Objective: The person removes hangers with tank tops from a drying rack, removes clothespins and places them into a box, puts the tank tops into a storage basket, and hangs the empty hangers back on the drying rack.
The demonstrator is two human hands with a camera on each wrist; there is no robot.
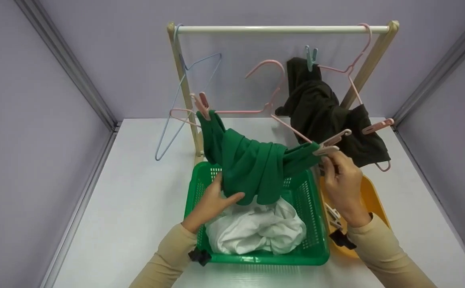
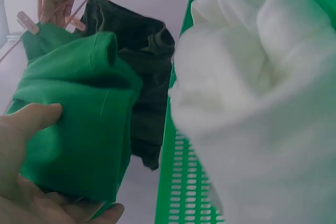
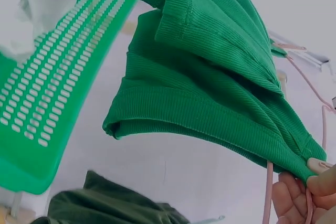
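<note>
A green ribbed garment hangs in folds from a pink wire hanger, whose hook is off the rail. One pale pink clothespin clips its left corner; another clothespin sits at the right corner. My left hand holds the garment's lower left part, thumb in front and fingers behind, as the left wrist view shows. With thumb and fingers, my right hand pinches the right corner just under the clothespin. In the right wrist view the hanger wire runs beside those fingers.
Below is a green basket with white cloth. An orange basin with clothespins stands right of it. From the white rail hang a blue hanger and, at right, a pink hanger with a dark garment clipped on.
</note>
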